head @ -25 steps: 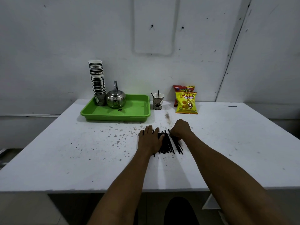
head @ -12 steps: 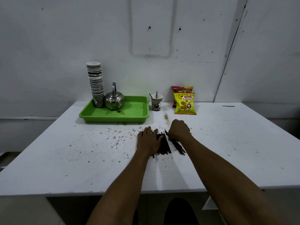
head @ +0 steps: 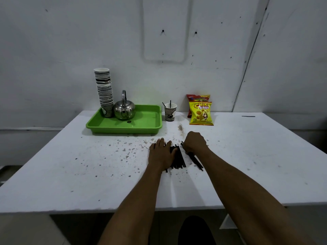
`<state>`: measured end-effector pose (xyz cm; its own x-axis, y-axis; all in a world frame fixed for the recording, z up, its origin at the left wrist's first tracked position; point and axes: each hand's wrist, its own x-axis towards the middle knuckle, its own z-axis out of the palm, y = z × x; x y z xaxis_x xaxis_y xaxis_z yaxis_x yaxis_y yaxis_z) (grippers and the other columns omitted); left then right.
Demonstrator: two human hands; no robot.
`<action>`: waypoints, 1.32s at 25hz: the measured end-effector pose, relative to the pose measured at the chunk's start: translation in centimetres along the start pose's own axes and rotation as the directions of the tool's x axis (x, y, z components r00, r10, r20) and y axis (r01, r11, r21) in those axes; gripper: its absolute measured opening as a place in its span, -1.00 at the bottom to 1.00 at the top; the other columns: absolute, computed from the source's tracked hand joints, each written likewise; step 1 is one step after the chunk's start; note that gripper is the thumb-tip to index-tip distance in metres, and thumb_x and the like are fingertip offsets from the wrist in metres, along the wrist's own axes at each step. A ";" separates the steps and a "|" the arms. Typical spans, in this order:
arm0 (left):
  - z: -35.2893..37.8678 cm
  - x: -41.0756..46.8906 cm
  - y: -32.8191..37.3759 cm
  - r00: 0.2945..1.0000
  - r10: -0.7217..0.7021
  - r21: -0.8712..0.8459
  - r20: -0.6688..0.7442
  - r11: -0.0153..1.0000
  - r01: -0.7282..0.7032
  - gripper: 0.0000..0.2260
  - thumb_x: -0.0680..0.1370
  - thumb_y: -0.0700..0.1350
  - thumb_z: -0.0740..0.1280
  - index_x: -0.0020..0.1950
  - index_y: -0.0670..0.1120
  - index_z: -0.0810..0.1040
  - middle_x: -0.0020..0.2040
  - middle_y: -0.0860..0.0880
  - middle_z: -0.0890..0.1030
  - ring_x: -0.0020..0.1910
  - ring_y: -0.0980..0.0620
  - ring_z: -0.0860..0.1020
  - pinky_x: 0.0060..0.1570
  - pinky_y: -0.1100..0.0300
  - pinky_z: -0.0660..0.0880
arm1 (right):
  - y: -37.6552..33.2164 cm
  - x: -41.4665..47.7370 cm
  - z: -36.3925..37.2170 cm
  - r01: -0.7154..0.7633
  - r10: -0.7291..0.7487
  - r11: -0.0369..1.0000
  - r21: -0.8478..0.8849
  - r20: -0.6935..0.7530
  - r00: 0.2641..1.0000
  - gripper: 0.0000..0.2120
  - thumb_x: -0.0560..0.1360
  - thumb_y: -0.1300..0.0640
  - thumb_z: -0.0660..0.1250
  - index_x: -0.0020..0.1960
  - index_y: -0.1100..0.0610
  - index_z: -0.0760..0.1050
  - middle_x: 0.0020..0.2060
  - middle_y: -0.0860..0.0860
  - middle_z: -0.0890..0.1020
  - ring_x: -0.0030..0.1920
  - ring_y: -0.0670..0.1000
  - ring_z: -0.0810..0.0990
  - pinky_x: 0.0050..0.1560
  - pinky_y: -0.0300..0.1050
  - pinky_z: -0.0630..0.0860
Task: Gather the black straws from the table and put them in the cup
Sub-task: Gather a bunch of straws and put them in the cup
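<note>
We look down on a wide white table (head: 230, 156), its top speckled with dark flecks and a brown smear. Both of our bare forearms reach out over the near edge and converge toward the middle of the tabletop.

On the far left side sits a shallow green plastic tray (head: 141, 129), holding a tall stack of paper cups (head: 104, 89) in its back left corner and a shiny steel kettle (head: 124, 110) just beside that stack.

Our left hand (head: 160, 154) lies palm down, fingers extended and together, pressed flat on the left part of a pile of thin black straws (head: 178, 159) that lie on the table in front of us. Our right hand (head: 194, 142) is arched with knuckles up, fingers curled down onto a few straws at the right side of the pile; we cannot tell if it actually grips them. Some straws fan out toward us from beneath it.

By the far wall, right of the tray, a yellow snack bag (head: 200, 113) leans in front of a red one (head: 197, 98). Between tray and bags stands a small printed paper cup (head: 170, 112), well apart from the pile, with two black straws (head: 170, 103) poking above its rim.
</note>
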<state>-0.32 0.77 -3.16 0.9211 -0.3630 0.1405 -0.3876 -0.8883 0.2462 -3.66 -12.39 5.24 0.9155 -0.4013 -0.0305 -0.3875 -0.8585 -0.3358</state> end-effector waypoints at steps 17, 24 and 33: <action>-0.1 -0.1 0.0 1.000 -0.003 -0.029 -0.011 1.000 0.003 -0.46 0.64 0.22 -0.03 0.56 0.01 0.20 0.60 -0.15 0.13 0.60 -0.10 0.04 0.56 -0.08 0.00 | 1.1 1.7 -0.4 -0.037 0.035 0.992 0.124 0.018 0.999 -0.74 0.34 0.26 0.43 -0.34 0.16 0.34 -0.15 0.17 0.67 -0.08 0.19 0.70 -0.12 -0.10 0.61; -0.2 -0.2 0.0 1.000 -0.007 -0.040 0.006 0.999 0.008 -0.46 0.64 0.22 -0.03 0.57 0.01 0.18 0.61 -0.15 0.11 0.61 -0.09 0.02 0.57 -0.08 -0.03 | 1.5 3.0 -0.9 0.086 0.047 0.910 0.406 -0.308 0.950 -0.88 0.39 0.22 0.43 -0.11 0.25 0.64 -0.14 0.15 0.71 -0.04 0.17 0.67 -0.21 -0.21 0.44; -0.1 -0.1 0.1 1.000 -0.012 -0.021 -0.002 1.000 0.012 -0.45 0.64 0.23 -0.04 0.57 0.01 0.18 0.61 -0.15 0.11 0.60 -0.09 0.04 0.57 -0.08 -0.02 | 3.4 1.2 3.5 0.427 -0.061 0.773 0.469 -0.616 0.786 -0.83 0.47 0.20 0.42 0.06 0.16 0.65 -0.12 0.07 0.75 -0.07 0.07 0.72 -0.06 -0.09 0.58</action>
<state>-0.43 0.75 -3.03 0.9257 -0.3516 0.1394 -0.3770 -0.8865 0.2683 -3.51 -14.64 0.81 0.6757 -0.4598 0.5762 0.1424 -0.6855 -0.7140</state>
